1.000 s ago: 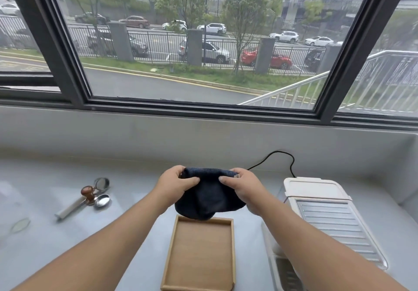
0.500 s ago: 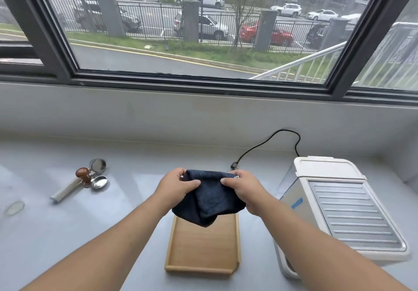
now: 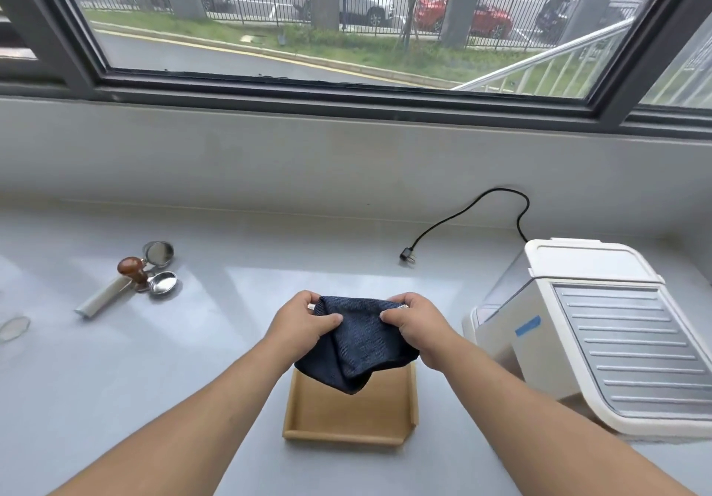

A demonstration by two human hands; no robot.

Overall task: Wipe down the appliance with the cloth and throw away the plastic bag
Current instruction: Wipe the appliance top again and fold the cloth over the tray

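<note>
A dark blue cloth (image 3: pixel 356 345) hangs folded between both hands above a wooden tray (image 3: pixel 346 414). My left hand (image 3: pixel 304 322) pinches its left top corner and my right hand (image 3: pixel 414 322) pinches its right top corner. The white appliance (image 3: pixel 601 333) with a ribbed grey sloped panel and a blue tape strip stands on the counter to the right of my right hand, not touched. A clear bit of plastic (image 3: pixel 13 328) lies at the far left edge; I cannot tell if it is the bag.
The appliance's black cord with its unplugged plug (image 3: pixel 407 255) lies on the grey counter behind my hands. A wooden-knobbed tamper, metal scoops and a white handle (image 3: pixel 135 279) lie at the left. A window wall runs along the back.
The view has tilted down and pulled back, so the appliance and tray show more fully. Both hands keep hold of the cloth, which has stayed over the tray.
</note>
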